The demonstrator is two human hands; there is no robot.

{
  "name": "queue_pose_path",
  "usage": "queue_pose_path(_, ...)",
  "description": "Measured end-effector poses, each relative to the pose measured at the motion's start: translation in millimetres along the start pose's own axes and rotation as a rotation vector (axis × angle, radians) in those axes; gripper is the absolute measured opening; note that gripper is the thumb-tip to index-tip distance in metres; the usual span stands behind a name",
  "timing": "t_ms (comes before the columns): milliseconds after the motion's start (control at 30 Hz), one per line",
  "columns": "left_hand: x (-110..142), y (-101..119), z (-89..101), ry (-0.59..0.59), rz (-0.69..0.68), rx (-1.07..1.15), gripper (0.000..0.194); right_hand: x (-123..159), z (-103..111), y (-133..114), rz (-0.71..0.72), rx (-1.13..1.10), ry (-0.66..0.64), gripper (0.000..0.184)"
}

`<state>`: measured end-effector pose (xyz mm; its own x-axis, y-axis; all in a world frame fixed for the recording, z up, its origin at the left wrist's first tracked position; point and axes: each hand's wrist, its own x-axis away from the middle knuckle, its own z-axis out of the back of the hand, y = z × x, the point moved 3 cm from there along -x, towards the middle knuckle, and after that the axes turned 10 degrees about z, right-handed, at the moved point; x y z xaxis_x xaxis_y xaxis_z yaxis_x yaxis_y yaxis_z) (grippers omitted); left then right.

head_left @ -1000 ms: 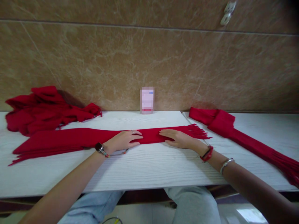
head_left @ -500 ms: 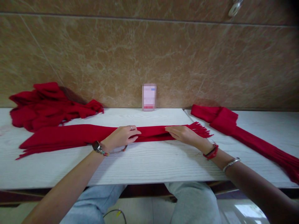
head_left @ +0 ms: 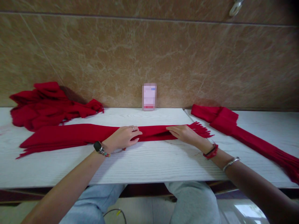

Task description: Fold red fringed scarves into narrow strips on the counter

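Scarf, red (head_left: pixel 93 132), is laid lengthwise across the middle of the frame in head view, flat on white wood-grain table (head_left: pixel 140 168). Layers are stacked at its left end; fringe (head_left: pixel 201 130) is spread out at its right end. Left hand (head_left: pixel 121 137) is set on the scarf just left of frame center, fingers bent and thumb near the lower edge; whether cloth is gripped cannot be told. Right hand (head_left: pixel 183 133) is placed right of center, near the fringe, fingers held close together and fingertips touching the cloth; whether a layer is pinched cannot be told. Between the hands, the upper layer is slightly raised and a dark gap is shown. Dark-faced watch (head_left: pixel 98 146) is worn on left wrist; red bracelet (head_left: pixel 211 151) and silver bangle (head_left: pixel 231 164) are worn on right arm. Crumpled red cloth (head_left: pixel 37 109) is heaped at left, close behind the scarf. Second red scarf (head_left: pixel 226 121), partly folded, is laid slantwise at right. Pixelated pink device (head_left: pixel 149 97) is stood upright at center, by brown marbled wall (head_left: pixel 140 46). White object, partly cut off (head_left: pixel 235 8), is seen at upper right. Cable (head_left: pixel 123 215) is seen at bottom, left of center.
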<state>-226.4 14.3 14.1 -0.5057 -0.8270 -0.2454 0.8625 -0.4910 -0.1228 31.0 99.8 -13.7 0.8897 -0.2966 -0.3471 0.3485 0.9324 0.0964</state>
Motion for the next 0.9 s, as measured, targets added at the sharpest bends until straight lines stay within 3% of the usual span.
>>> queue_pose_path(333,-1,-4,-0.2,-0.006,0.038,-0.038,0.021,-1,0,3,-0.033,-0.013,0.014,0.033)
queue_pose_path(533,3,-5,4.9,-0.015,0.016,0.042,0.022,0,6,-1,0.027,-0.196,0.094,0.028)
queue_pose_path(700,4,1,0.7,-0.122,-0.021,0.058,0.023,1,7,-10,0.149,-0.246,-0.009,0.028)
queue_pose_path(900,2,1,1.5,-0.159,0.002,0.121,0.024,1,7,-12,0.188,-0.260,-0.057,0.032)
